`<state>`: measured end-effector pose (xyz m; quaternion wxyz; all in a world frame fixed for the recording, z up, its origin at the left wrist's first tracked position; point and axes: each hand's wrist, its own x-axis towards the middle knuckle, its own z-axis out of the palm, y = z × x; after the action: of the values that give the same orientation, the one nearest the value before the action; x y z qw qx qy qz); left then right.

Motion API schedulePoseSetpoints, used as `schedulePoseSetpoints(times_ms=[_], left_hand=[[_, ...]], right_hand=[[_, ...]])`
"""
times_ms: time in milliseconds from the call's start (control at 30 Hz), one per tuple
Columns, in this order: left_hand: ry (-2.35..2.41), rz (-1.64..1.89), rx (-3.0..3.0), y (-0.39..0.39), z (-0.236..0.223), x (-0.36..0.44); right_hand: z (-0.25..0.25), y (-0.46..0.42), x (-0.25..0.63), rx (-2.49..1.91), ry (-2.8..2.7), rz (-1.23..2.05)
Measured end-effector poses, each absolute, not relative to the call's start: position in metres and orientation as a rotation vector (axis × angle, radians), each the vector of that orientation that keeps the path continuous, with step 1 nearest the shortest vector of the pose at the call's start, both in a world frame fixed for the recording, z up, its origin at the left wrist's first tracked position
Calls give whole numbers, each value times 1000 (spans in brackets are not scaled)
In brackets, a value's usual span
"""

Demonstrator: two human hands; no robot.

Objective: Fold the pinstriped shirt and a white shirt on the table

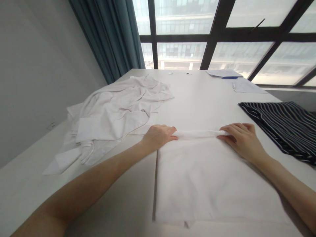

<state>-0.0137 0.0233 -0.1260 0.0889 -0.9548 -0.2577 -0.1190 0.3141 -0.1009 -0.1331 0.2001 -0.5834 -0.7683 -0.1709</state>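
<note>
A white folded cloth (209, 181), perhaps a garment, lies in front of me on the white table (197, 105). My left hand (160, 135) pinches the left end of its far edge, thumb below and fingers above. At the right end of that same edge, my right hand (238, 136) grips the fabric between thumb and fingers. Between the two hands the edge forms a narrow, slightly raised fold. The cloth's near edge rests on the tabletop, with a small corner poking out at the bottom.
Crumpled white fabric (118, 105) is heaped on the left of the table. A black-and-white striped cloth (283, 125) lies folded at the right. Papers (223, 73) and a blue pen (229, 77) rest at the far right, before the window. A blue curtain (116, 36) hangs behind.
</note>
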Motion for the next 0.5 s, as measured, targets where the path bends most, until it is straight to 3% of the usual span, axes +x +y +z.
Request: schedulePoseSetpoints(times_ms=[500], left_hand=[[-1086, -251, -2866, 34, -126, -18]], right_hand=[[-143, -93, 330, -1792, -1880, -53]])
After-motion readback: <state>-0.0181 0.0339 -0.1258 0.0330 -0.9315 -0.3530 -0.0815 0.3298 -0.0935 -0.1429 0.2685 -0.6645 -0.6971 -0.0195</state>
